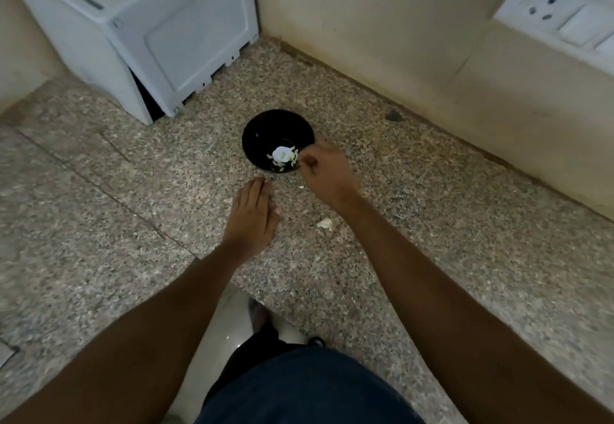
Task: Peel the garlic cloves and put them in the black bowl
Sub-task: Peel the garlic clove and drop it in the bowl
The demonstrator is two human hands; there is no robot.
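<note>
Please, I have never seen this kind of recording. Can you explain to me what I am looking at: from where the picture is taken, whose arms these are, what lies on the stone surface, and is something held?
There is no machine here. One camera worn on a person's head looks forward and down, so the two arms are that person's own. The surface is a speckled stone counter. On it stands a black bowl with peeled garlic cloves inside. The left hand rests flat on the counter, holding nothing. The right hand is at the bowl's rim with curled fingers; whether it pinches a clove I cannot tell. A pale scrap, perhaps garlic skin, lies near it. A white appliance stands behind.
</note>
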